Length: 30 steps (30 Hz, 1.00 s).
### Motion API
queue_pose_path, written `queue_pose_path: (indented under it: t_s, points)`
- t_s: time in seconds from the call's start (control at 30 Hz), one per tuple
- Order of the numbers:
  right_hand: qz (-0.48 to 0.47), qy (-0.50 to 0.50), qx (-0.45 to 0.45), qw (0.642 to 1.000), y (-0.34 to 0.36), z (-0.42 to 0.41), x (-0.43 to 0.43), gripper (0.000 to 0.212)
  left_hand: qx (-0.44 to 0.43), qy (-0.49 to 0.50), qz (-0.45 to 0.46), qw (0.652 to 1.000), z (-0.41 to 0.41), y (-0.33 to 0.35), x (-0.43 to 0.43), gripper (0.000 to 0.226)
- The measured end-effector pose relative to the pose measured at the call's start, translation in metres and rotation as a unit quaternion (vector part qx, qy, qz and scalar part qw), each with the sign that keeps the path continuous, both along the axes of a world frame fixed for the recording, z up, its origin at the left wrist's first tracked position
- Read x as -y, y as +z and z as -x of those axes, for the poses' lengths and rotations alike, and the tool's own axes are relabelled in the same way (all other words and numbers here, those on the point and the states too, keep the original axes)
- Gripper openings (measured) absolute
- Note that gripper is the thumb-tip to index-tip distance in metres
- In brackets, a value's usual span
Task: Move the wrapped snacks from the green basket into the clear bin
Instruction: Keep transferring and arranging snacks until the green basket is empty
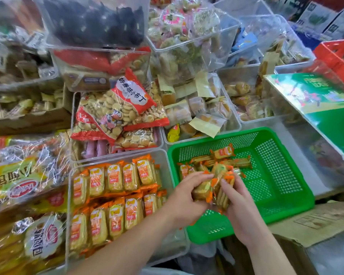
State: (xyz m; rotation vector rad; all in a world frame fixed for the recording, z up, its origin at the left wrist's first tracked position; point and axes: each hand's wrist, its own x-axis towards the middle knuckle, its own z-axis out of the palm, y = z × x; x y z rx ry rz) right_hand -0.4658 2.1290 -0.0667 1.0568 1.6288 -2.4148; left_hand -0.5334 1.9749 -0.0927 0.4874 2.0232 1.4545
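- Snacks (213, 188): a bundle of orange-ended packs sits pinched between both hands. It is above the near left corner of the basket (298, 175) and not yet over the bin (174, 242).
- The left hand (184, 197) curls its fingers round the bundle's left side. The right hand (240, 207) clamps the other side, thumb on top.
- The wrappers look slick and several packs jut out at angles. One could slip free on the way across, most likely from the underside, where nothing supports it.
- Squeezing harder to prevent that could crush what is inside.
- A pack dropped at the seam where basket and bin meet could slide off the rims and down in front, out of easy reach.
- The basket seems to rest partly on a box (316, 221), so a knock on its near edge might tip it.
- The bin already holds upright rows (115, 179), with free room showing only at its near right end. A bundle dumped in carelessly could topple the rows or spill over the rim.
- A few loose packs (229, 158) lie farther back in the basket, so the task is not finished.
- Just beyond the basket is a tub of cakes (199, 112), and a flicked pack could land there.
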Motion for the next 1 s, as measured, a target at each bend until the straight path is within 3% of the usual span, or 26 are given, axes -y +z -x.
queue_pose_path:
  t_s: [0.07,0.2,0.27,0.53,0.8,0.93,1.0]
  points:
    - [0.007,0.003,0.001,1.0,0.001,-0.002,0.0,0.065,0.001,-0.001,-0.001,1.0,-0.001,0.0,0.008,0.059]
    - [-0.001,0.026,0.02,0.999,0.003,-0.005,0.01,0.037,-0.006,0.023,0.012,1.0,-0.003,0.002,0.022,0.051]
    - [-0.006,0.035,0.02,0.999,0.005,-0.006,0.02,0.033,-0.011,0.039,0.018,0.999,-0.005,0.005,0.027,0.053]
    - [-0.011,0.03,0.013,0.999,0.014,-0.006,0.037,0.051,0.0,0.061,-0.008,0.998,-0.01,0.017,0.043,0.071]
    - [-0.049,0.077,0.025,0.995,0.015,0.004,0.062,0.028,0.018,0.117,-0.038,0.992,-0.021,0.023,0.058,0.078]
    - [-0.084,0.101,0.029,0.991,0.017,0.012,0.075,0.062,0.049,0.197,-0.027,0.979,-0.022,0.032,0.062,0.054]
    - [-0.084,0.11,0.036,0.99,0.017,0.015,0.08,0.066,0.046,0.223,-0.013,0.974,-0.022,0.029,0.065,0.036]
